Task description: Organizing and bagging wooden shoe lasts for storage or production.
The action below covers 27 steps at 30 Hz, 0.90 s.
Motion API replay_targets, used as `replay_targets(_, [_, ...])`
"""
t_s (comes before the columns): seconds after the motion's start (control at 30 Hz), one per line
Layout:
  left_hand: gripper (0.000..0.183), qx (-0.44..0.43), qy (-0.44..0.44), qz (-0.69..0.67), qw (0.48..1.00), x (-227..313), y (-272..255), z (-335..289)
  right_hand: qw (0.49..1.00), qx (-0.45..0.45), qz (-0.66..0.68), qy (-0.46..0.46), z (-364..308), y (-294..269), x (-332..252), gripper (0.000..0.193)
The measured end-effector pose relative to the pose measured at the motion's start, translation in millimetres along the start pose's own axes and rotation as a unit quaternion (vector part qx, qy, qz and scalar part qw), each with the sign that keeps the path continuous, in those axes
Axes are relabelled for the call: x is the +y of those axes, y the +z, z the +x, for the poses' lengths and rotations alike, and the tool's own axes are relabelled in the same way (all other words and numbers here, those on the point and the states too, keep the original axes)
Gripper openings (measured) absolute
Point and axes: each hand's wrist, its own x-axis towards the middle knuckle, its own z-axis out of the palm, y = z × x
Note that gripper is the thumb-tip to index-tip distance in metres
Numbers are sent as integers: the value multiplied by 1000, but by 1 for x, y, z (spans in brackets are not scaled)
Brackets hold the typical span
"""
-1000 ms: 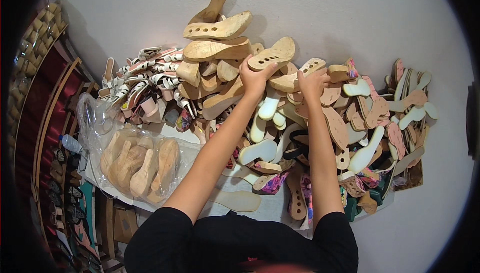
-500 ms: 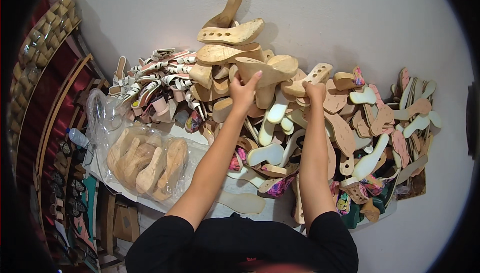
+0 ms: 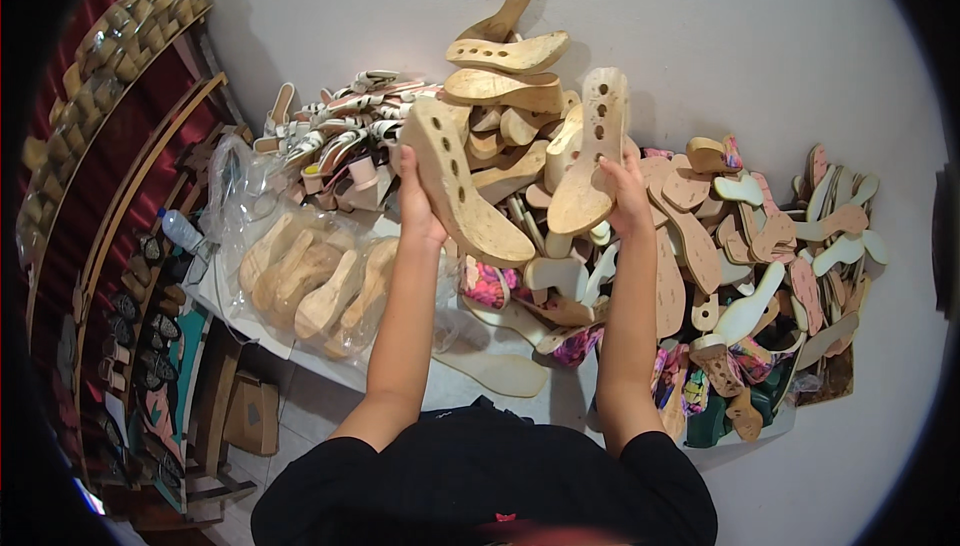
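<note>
My left hand (image 3: 417,202) grips a wooden wedge shoe sole (image 3: 462,191) by its outer edge. A row of dark holes runs along its side, and it slants down to the right. In my right hand (image 3: 628,192) is a second wooden wedge sole (image 3: 592,151), held nearly upright with several holes facing me. Both are up in front of the pile, apart from each other. Behind them more wooden soles (image 3: 505,88) are stacked against the wall, one with its narrow end pointing up.
White strappy sandals (image 3: 320,131) lie heaped at the back left. Nearer is a clear plastic bag (image 3: 300,276) of wooden soles. Pink and white flat soles (image 3: 770,231) fill the right side of the table. A shoe rack (image 3: 150,276) and a bottle (image 3: 182,233) stand at far left.
Both hands have lifted their wooden soles off the pile and turned them so the holes show. The two soles now stand farther apart at their tops. The view has shifted slightly.
</note>
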Motion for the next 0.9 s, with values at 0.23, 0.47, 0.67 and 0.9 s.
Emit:
replay_targets(0.23, [53, 0, 15, 43, 999, 7, 11, -55, 981, -192, 38, -15, -73, 69, -13, 65])
replay_targets(0.47, [51, -27, -49, 50, 997, 8, -6, -74, 950, -152, -156, -224, -104, 121, 13, 70])
replay_targets(0.67, [50, -21, -50, 69, 996, 10, -16, -91, 951, -101, -188, -224, -114, 133, 46, 76])
replay_targets(0.9, [49, -81, -82, -20, 993, 23, -37, -89, 929, -109, -272, -225, -127, 145, 45, 79])
